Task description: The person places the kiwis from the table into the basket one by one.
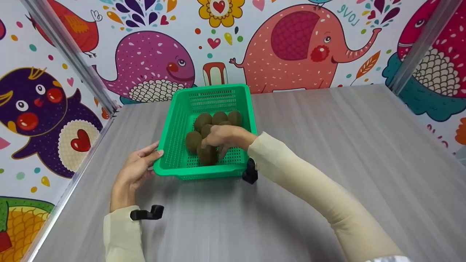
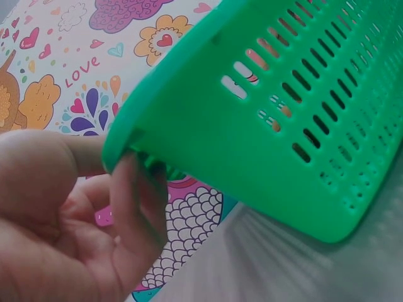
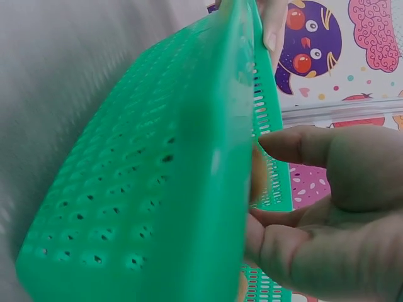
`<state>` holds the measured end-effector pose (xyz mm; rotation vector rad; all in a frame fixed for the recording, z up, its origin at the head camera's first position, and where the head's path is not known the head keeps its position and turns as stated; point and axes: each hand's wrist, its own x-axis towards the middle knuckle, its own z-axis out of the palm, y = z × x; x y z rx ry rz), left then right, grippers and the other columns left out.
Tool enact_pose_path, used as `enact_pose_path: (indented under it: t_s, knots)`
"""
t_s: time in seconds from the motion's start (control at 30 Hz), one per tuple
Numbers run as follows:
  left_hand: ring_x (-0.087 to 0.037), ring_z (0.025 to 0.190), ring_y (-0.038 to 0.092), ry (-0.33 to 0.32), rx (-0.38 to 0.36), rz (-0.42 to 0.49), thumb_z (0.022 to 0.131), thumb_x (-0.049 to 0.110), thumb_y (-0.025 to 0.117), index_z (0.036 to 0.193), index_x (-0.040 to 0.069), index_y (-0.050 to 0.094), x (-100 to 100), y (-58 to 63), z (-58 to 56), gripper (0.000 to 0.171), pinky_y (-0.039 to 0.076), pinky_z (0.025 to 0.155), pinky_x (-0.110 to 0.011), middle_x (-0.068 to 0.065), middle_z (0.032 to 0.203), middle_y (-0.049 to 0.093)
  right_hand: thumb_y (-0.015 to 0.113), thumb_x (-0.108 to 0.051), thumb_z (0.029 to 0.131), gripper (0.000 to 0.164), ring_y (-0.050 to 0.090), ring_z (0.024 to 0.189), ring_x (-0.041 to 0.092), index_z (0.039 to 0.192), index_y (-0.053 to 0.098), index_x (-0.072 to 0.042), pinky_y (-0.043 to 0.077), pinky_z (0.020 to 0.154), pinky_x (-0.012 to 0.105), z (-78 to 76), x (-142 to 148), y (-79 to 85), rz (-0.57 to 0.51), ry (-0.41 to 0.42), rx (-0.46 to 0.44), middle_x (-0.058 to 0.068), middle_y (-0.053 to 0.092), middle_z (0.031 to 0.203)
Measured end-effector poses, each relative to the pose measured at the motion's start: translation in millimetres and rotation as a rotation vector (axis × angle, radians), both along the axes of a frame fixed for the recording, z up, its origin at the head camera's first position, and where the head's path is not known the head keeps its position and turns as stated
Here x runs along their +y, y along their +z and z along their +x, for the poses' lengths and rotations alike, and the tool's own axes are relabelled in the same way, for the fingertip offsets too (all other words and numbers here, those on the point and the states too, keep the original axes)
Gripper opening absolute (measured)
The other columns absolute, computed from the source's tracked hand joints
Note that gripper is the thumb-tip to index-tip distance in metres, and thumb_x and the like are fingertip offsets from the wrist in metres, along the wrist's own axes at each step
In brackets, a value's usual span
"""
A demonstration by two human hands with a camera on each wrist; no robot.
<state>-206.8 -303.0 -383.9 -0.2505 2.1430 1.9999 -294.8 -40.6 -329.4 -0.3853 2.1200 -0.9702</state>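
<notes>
A green plastic basket (image 1: 168, 127) with slotted walls stands on the table, several brown kiwis (image 1: 203, 121) inside it. My left hand (image 1: 136, 167) grips its near left rim, thumb on top and fingers curled underneath; the left wrist view shows this hold on the rim (image 2: 119, 135) up close. Inside the basket, my right hand (image 1: 227, 136) has thumb and fingers on either side of the nearest kiwi (image 1: 208, 156). In the right wrist view the basket's side wall (image 3: 138, 176) hides most of that kiwi (image 3: 259, 175) and some fingertips.
The grey table (image 1: 327, 145) extends on both sides of the basket. Behind it stands a wall (image 1: 225, 43) printed with cartoon animals, with metal posts (image 1: 69, 51) at the corners. A black wrist camera (image 1: 250, 171) hangs close to the basket's near right corner.
</notes>
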Motion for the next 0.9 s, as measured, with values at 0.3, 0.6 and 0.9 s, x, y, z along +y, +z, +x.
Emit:
enact_pose_path:
  t_s: [0.3, 0.6, 0.9]
  knots:
    - [-0.003, 0.082, 0.067, 0.006, -0.004, -0.003, 0.102, 0.021, 0.060, 0.158, 0.010, 0.030, 1, 0.6, -0.5, 0.064, 0.057, 0.066, -0.021, 0.011, 0.107, 0.067, 0.060, -0.031, 0.101, 0.059, 0.052, 0.136, 0.037, 0.150, 0.040, -0.004, 0.057, 0.096, 0.045, -6.9, 12, 16.6, -0.025, -0.034, -0.027, 0.016, 0.045, 0.153]
    - [-0.002, 0.082, 0.067, -0.009, -0.004, -0.009, 0.103, 0.021, 0.059, 0.159, 0.010, 0.029, 0, 1.5, -0.7, 0.064, 0.057, 0.066, -0.021, 0.011, 0.108, 0.066, 0.065, -0.034, 0.098, 0.048, 0.054, 0.135, 0.034, 0.139, 0.058, -0.009, 0.056, 0.099, 0.046, -2.4, 33, 27.1, -0.035, 0.012, 0.026, 0.016, 0.054, 0.146]
    - [-0.003, 0.083, 0.067, -0.002, 0.002, -0.016, 0.102, 0.021, 0.060, 0.158, 0.010, 0.031, 0, 1.0, -0.6, 0.064, 0.057, 0.066, -0.020, 0.011, 0.108, 0.067, 0.067, -0.034, 0.097, 0.054, 0.054, 0.135, 0.031, 0.142, 0.054, -0.008, 0.055, 0.100, 0.046, 12.4, 41, 20.3, -0.023, 0.012, 0.088, 0.009, 0.054, 0.144]
